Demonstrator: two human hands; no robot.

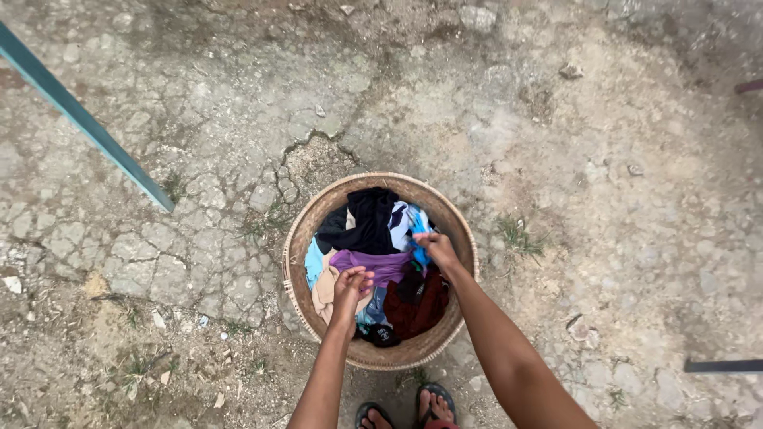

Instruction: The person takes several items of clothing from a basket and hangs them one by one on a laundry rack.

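Note:
A round woven basket (306,226) stands on the cracked ground below me, filled with several pieces of clothing. Among them are a black garment (367,218), a purple one (385,264), a dark red one (421,306), a beige one (324,292) and a blue patterned cloth (409,224). My left hand (350,287) reaches into the basket with its fingers closed on the edge of the purple garment. My right hand (437,250) grips the blue patterned cloth near the basket's right side. My feet in sandals (405,413) stand just in front of the basket.
A teal metal pole (79,115) slants across the upper left and meets the ground left of the basket. A dark bar (723,366) lies at the right edge. The ground is cracked concrete and dirt with small stones and tufts of grass (517,234).

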